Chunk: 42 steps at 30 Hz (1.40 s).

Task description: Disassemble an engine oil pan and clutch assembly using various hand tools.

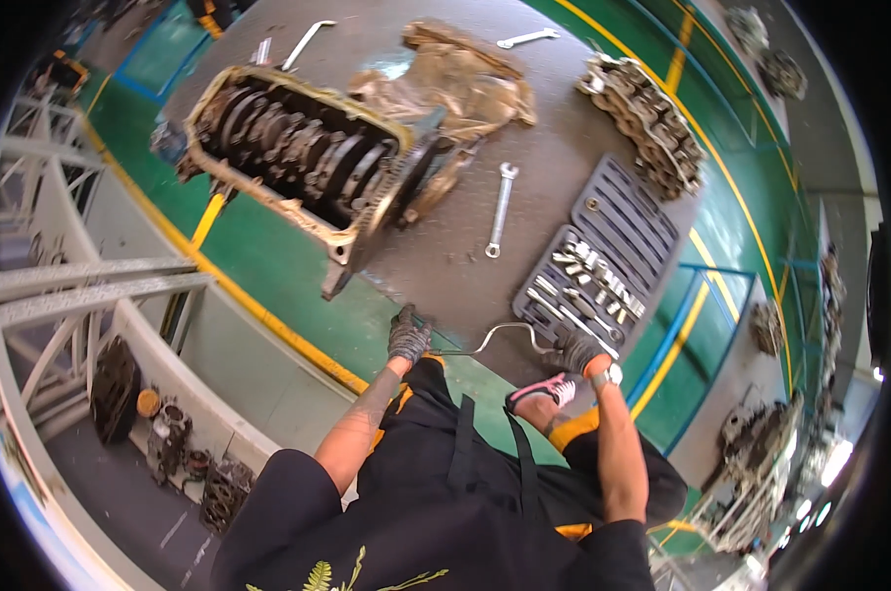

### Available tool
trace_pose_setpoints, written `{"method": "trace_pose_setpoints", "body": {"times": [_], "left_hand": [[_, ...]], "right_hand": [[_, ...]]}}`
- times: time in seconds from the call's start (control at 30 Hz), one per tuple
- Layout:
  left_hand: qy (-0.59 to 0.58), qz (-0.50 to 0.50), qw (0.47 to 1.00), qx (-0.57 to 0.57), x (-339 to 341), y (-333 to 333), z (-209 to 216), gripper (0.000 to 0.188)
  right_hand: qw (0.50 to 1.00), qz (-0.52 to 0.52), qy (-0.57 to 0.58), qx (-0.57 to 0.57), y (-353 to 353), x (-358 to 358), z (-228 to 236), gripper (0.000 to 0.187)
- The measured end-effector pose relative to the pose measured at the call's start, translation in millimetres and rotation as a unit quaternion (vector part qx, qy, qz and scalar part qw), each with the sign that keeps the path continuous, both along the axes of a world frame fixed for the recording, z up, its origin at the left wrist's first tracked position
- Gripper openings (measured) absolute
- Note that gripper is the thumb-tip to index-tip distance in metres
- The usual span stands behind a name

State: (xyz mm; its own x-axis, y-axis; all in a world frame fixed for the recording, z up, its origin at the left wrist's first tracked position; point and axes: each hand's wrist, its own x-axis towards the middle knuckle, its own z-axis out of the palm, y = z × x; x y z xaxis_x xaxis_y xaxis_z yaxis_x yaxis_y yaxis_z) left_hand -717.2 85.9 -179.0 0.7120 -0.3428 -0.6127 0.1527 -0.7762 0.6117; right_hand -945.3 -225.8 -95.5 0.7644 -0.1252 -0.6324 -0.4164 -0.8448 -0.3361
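Observation:
A bent, cranked silver rod that looks like a speed brace (492, 335) spans the gap between my two hands at the table's near edge. My left hand (408, 335), in a dark grey glove, is closed around its left end. At the other end, my right hand (576, 352), also gloved, is closed on the rod near the low corner of an open socket set case (618, 231). Sockets and ratchet tools lie in the case's nearer half. Beyond my left hand stands an engine block (298, 163), its crankshaft exposed. Both hands' fingertips are partly hidden.
A combination wrench (501, 212) lies mid-table (445, 266); another wrench (527, 38) and an L-shaped wrench (308, 44) are at the back. A stained cloth (450, 84) and a cylinder head (647, 123) sit beyond. A white metal frame (101, 286) with engine parts stands left.

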Motion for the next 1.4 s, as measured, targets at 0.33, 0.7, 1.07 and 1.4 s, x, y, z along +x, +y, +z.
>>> {"method": "trace_pose_setpoints", "body": {"times": [0.33,0.7,1.07,1.4], "left_hand": [[-0.542,-0.172,0.808,-0.153,134,-28,229,0.052],[-0.481,-0.196,0.846,-0.121,209,-57,180,0.05],[-0.459,-0.29,0.808,-0.228,226,-56,194,0.05],[-0.226,-0.162,0.824,-0.494,391,84,264,0.041]], "right_hand": [[0.932,-0.349,0.093,-0.04,-110,-49,168,0.05],[0.79,-0.589,-0.11,-0.129,-31,-44,-111,0.056],[0.563,-0.774,-0.265,-0.122,64,73,-113,0.042],[0.404,-0.688,-0.377,0.471,200,357,43,0.058]]}}
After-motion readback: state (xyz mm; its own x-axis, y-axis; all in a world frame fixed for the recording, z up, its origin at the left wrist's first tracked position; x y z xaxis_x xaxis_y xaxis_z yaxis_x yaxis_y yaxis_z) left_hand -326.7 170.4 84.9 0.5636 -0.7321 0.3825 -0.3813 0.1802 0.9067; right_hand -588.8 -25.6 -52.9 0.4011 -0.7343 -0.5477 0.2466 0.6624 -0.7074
